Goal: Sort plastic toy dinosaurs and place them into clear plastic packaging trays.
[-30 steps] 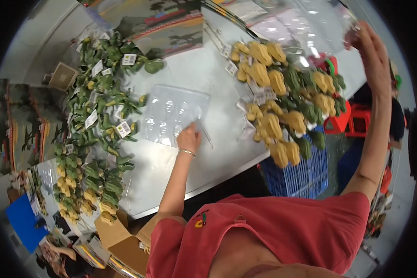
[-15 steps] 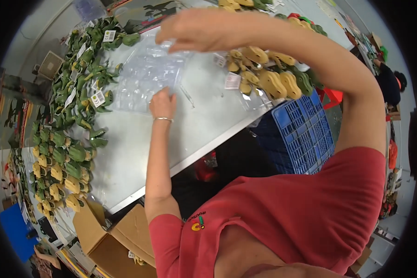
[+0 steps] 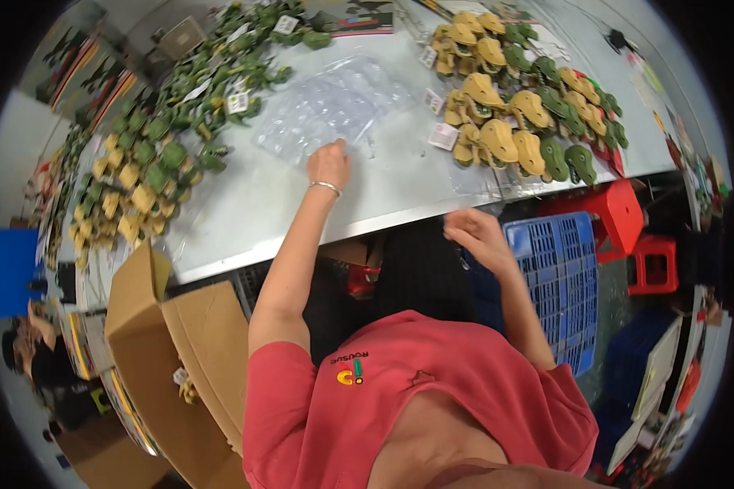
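A clear moulded plastic tray (image 3: 326, 110) with bumpy pockets lies on the white table (image 3: 383, 183). My left hand (image 3: 329, 163) is closed at its near edge, with a bracelet on that wrist; the fingertips are partly hidden. Just in front of the table edge hangs my right hand (image 3: 479, 238), empty, its fingers loosely bent and the thumb apart. Green toy dinosaurs (image 3: 212, 102) with white tags are heaped left of the tray. Tan and green dinosaur-head toys (image 3: 497, 138) stand in rows at the right.
More tan and green toys (image 3: 143, 179) crowd the table's left end. An open cardboard box (image 3: 208, 334) stands below it, one tagged toy inside. A blue plastic crate (image 3: 558, 277) and red stools (image 3: 615, 220) are at the right. Printed cards (image 3: 351, 18) lie at the back.
My right hand has come down from above the far side of the tray to the near table edge. My left hand stays at the tray's near edge. The view has shifted.
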`<state>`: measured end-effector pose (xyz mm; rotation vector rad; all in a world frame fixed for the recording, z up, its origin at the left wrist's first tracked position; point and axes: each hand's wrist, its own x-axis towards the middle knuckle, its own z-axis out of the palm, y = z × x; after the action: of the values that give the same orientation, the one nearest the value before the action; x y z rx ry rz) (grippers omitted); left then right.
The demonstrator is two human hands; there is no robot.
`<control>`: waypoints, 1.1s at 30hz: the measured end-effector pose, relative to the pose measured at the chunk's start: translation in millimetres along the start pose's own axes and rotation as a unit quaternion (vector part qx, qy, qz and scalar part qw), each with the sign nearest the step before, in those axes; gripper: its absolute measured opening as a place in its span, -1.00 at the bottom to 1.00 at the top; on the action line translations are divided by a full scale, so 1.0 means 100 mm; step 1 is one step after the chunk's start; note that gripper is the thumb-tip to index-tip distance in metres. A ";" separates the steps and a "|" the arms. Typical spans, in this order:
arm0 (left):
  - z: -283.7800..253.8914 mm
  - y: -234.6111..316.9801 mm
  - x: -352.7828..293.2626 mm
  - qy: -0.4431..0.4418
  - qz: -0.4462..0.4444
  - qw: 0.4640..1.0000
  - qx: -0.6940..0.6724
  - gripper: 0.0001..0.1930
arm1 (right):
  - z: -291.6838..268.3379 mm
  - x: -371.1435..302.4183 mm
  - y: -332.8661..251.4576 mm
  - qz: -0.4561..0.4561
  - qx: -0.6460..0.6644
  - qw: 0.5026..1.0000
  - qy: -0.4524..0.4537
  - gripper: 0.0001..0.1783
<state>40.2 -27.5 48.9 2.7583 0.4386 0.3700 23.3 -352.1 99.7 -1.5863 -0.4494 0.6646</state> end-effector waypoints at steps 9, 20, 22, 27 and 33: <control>-0.23 -0.18 -0.70 0.000 0.015 1.000 0.009 -0.75 | 0.73 2.02 0.14 -0.351 -0.525 0.765 0.130 -0.66; -0.73 -0.58 -1.50 0.061 0.009 0.997 0.049 -0.72 | 1.02 2.52 -0.46 -0.386 -0.427 0.812 0.092 -0.94; -0.72 -0.57 -1.53 0.084 0.017 0.995 0.050 -0.72 | 1.03 2.62 -0.58 -0.420 -0.423 0.799 0.082 -0.95; -0.68 -0.59 -1.68 0.114 0.022 0.993 0.004 -0.72 | 1.20 2.72 -1.01 -0.485 -0.358 0.793 0.086 -0.85; -0.84 -0.68 -1.77 0.199 -0.037 0.979 -0.020 -0.52 | 1.45 2.64 -1.60 -0.520 -0.246 0.816 0.061 -0.79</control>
<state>-165.2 -3.2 66.4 2.6158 0.6207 0.9090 143.2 -52.7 211.4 -1.5335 -1.3333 -0.4381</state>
